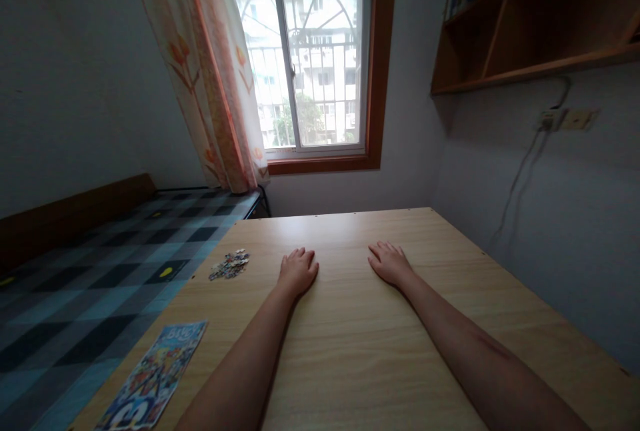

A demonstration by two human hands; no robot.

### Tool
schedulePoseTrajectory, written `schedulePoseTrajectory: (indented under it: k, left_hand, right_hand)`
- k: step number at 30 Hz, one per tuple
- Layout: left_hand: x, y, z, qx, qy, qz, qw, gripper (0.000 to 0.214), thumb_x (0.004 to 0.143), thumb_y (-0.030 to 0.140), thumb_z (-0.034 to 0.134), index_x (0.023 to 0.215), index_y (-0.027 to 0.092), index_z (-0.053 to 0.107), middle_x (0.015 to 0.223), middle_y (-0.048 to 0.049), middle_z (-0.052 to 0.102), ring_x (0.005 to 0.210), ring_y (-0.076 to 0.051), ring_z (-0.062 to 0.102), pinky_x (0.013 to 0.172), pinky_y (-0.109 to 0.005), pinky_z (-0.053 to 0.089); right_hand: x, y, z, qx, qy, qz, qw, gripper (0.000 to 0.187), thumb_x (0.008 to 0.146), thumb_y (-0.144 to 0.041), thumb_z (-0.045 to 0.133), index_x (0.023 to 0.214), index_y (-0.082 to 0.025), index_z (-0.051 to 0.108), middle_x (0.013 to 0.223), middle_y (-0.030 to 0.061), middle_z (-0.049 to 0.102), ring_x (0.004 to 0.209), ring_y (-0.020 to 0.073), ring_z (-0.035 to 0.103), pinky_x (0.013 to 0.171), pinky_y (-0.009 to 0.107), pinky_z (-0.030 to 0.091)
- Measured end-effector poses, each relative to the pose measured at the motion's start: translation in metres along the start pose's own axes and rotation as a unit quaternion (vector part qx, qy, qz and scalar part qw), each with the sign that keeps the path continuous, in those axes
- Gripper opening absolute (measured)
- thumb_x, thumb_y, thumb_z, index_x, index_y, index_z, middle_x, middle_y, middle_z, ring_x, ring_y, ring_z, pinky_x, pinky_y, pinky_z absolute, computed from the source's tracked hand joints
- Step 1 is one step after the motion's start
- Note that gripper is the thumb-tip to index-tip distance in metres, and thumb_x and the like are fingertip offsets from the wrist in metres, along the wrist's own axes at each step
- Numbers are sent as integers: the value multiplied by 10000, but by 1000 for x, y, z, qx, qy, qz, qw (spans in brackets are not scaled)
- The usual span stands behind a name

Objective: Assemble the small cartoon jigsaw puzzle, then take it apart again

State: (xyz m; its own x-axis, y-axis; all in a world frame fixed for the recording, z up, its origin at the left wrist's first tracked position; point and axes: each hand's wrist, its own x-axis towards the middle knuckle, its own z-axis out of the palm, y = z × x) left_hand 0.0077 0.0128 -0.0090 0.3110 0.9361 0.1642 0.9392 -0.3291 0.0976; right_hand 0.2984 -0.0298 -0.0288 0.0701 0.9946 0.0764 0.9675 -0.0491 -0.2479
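Note:
My left hand [298, 271] lies palm down on a light wooden table [350, 337], fingers loosely together, holding nothing. My right hand [390, 262] rests flat on the same table a little to the right, also holding nothing. A small heap of jigsaw puzzle pieces [229, 265] sits on the table to the left of my left hand, apart from it. A colourful printed puzzle picture sheet [155, 377] lies near the table's front left corner.
A bed with a blue and black checked cover [90, 284] runs along the table's left side. Behind the table are a window [305, 51] with an orange-patterned curtain [210, 71], a wooden wall shelf [535, 17] and a wall socket with a hanging cable [550, 119].

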Motion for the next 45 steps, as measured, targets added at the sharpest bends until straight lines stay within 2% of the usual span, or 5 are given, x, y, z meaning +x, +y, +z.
schedulePoseTrajectory:
  k: [23,45]
  left_hand:
    - [-1,1,-3,-4,9,-4,1000,446,937,443,465,1313,252,611,1468,-99,528,1372,-267,448,1127,-454,328]
    - [-2,2,-4,-9,5,-4,1000,450,932,442,468,1322,261,601,1469,-100,525,1372,-284,441,1121,-477,326]
  right_hand:
    - [0,0,0,-1,5,-5,1000,553,983,-465,361,1480,-252,478,1592,98,368,1466,295,309,1180,518,180]
    - [0,1,0,-5,-4,-3,1000,550,986,-456,363,1480,-243,477,1594,106,363,1475,285,289,1186,516,162]
